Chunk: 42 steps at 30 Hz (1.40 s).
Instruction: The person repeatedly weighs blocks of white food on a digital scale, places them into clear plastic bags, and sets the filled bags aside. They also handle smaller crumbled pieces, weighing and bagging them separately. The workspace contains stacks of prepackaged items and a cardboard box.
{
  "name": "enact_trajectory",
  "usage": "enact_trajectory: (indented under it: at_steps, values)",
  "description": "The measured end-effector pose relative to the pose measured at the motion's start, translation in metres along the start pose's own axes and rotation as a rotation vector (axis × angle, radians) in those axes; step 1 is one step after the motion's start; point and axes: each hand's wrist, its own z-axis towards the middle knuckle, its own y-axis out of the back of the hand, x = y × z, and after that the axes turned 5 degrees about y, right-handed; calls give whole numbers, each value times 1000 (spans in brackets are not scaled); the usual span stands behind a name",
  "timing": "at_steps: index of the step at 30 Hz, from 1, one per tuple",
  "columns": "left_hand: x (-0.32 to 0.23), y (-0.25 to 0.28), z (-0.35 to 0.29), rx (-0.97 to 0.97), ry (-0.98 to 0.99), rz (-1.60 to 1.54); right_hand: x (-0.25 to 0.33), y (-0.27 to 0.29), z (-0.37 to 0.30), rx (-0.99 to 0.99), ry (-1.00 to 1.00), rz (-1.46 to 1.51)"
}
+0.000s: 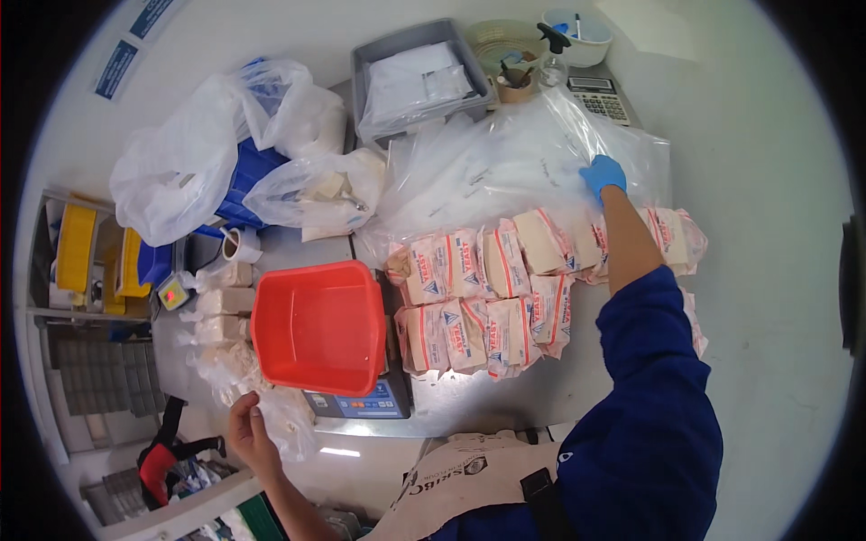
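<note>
My right hand (603, 176), in a blue glove, pinches the edge of a large clear plastic bag (505, 171) in a flat stack spread across the back of the table. Below that arm, several pale blocks in white-and-red printed wrappers (451, 261) lie in two rows, some wrappers peeled open. My bare left hand (251, 433) hovers near the table's front edge with loosely bent fingers and nothing visible in them. Nearest to it are a digital scale (361, 399) and the red plastic tub (316, 329) on top of it. Small bagged pale portions (225, 302) line the tub's left side.
A grey bin (361, 90) holding plastic bags, a spray bottle (553, 68), a calculator (598, 97) and a white bowl (582, 41) stand along the back. White plastic sacks (180, 171) cover a blue crate (248, 180) at left. Another person (162, 464) is at lower left.
</note>
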Motion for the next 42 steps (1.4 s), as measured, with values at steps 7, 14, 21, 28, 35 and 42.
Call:
enact_trajectory:
  at_steps: [7,14,21,28,35,42]
  values:
    - [-88,-79,-7,262,-174,-153,7,84,18,-332,274,21]
    - [-153,-196,-46,837,261,-1033,191,156,-277,-584,942,530]
    - [-97,-102,-62,814,242,-1048,233,153,-450,-476,834,845]
    - [9,70,-110,651,139,-1344,251,47,-523,1070,-35,1997]
    - [112,169,-160,-43,385,-816,311,56,-544,910,349,1548]
    - [111,110,-208,-9,220,-595,383,53,-577,619,247,1622]
